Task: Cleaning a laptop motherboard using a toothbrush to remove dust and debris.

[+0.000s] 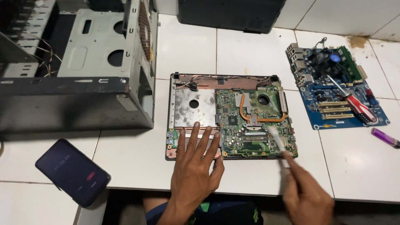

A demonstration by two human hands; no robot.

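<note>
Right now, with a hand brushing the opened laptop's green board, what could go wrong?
The right hand sweeps a blurred white brush across the green laptop motherboard; bristles might snag small parts. The left hand presses the open laptop base near the table edge, so it could slip. The dark smartphone overhangs that edge.

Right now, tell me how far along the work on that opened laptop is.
Done: the laptop base lies opened, its green mainboard and copper heat pipe exposed. In hand: the left hand presses flat on the base's front edge while the right hand moves a blurred pale tool over the board. Left: the board appears not yet lifted out.
</note>
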